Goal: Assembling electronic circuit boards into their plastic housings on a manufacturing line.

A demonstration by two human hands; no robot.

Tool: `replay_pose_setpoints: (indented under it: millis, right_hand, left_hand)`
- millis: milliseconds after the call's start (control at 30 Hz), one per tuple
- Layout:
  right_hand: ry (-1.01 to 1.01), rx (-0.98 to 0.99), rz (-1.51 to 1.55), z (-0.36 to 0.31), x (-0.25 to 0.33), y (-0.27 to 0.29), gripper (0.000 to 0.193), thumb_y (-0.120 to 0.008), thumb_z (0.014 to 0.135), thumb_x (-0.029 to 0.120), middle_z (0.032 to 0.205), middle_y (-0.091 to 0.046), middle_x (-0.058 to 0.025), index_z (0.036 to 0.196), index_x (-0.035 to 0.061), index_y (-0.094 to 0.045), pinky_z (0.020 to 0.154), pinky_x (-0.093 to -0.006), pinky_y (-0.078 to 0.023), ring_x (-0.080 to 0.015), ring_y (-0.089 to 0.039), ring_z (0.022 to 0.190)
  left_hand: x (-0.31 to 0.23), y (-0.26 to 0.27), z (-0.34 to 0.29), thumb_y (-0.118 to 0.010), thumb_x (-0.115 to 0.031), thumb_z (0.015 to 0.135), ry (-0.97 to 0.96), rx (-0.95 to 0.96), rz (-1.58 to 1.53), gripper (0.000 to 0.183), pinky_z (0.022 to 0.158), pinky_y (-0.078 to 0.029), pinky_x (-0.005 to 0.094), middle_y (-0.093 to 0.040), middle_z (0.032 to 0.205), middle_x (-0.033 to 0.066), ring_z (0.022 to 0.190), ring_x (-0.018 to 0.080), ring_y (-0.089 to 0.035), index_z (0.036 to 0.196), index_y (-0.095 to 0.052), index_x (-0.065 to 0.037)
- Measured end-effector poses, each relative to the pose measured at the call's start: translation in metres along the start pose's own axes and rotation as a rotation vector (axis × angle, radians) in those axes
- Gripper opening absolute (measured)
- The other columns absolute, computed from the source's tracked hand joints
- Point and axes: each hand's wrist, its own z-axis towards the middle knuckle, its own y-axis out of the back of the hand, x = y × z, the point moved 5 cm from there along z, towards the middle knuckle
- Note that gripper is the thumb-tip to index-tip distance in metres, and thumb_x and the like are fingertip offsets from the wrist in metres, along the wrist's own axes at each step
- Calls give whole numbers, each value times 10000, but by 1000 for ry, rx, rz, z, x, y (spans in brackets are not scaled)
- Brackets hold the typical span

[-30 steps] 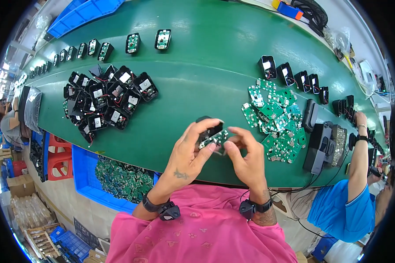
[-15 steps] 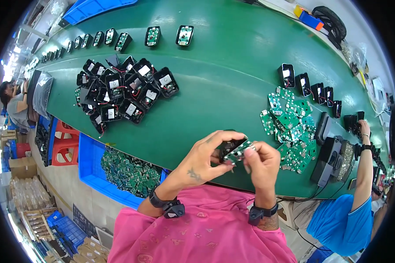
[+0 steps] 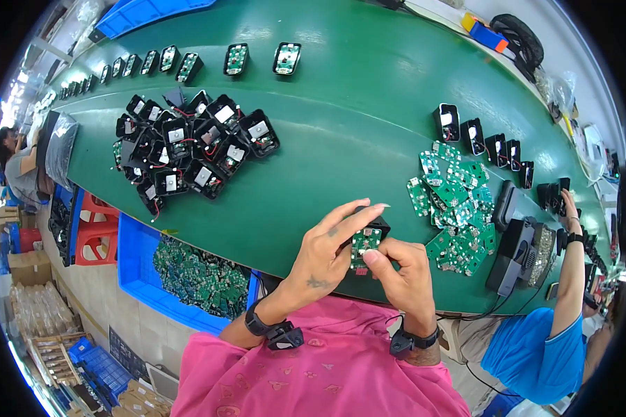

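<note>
A black plastic housing [image 3: 378, 224] is in my left hand [image 3: 321, 256], whose fingers wrap round it from the left and over its far side. A green circuit board [image 3: 365, 240] lies at the housing's near side, its component face turned up. My right hand [image 3: 406, 274] grips the board, the thumb pressed on its lower right part. The right fingers are curled under and partly hidden. How far the board sits inside the housing I cannot tell. To the right of my hands lies a heap of loose green circuit boards [image 3: 459, 201].
Left of centre is a pile of black housings [image 3: 177, 142] with red wires. Housings with boards [image 3: 236, 60] line the far side; open housings [image 3: 474, 135] stand at right. A blue bin [image 3: 133, 278] of boards sits below the table edge. A co-worker's arm [image 3: 572, 274] reaches in at right.
The circuit board has turned from a slanted position to one with its component face up. My hands have shifted slightly left, and the left index finger has straightened over the housing.
</note>
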Motion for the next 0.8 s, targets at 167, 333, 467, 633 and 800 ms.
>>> replay_pose_setpoints:
  millis: [167, 333, 467, 633, 800]
  right_hand:
    - [76, -87, -77, 5, -3, 3, 238, -675, 929, 133, 590, -554, -86, 745, -17, -645, 476, -337, -344, -162, -462, 492]
    - [69, -168, -154, 9, 1, 10, 255, -693, 912, 122, 561, -520, -81, 709, -16, -622, 468, -341, -332, -175, -441, 471]
    - [90, -207, -274, 6, 4, 3, 329, -712, 899, 132, 537, -488, -78, 637, -9, -572, 458, -350, -322, -191, -437, 455]
    - [-21, -272, -16, 3, -7, -1, 175, -680, 912, 115, 666, -607, -36, 1053, 13, -659, 512, -283, -413, -86, -494, 551]
    - [126, -146, -21, 9, -7, -4, 487, -598, 951, 56, 930, -672, -148, 1429, 58, -507, 712, -329, -532, -218, -670, 769]
  left_hand:
    - [0, 1, 0, -459, 165, 853, 10, -61, -185, 560, 1007, -457, 300, -555, 1381, 158, 1205, 197, -575, 1391, -519, 21]
    - [-2, -5, -5, -450, 115, 880, 182, 13, -682, 551, 919, -522, 292, -560, 1316, 104, 1088, 143, -622, 1408, -496, -37]
    - [8, -4, -5, -539, -67, 999, 92, -74, -395, 332, 843, -558, 294, -624, 1189, 100, 960, 146, -652, 1328, -529, -29]
    - [4, -9, -1, -510, -171, 1037, 196, -96, -402, 311, 669, -567, 234, -613, 1142, 107, 956, 124, -632, 1304, -497, -12]
    - [5, -10, -2, -497, -188, 1045, 255, -62, -378, 311, 505, -537, 232, -638, 1035, 115, 673, 116, -652, 1305, -500, -17]
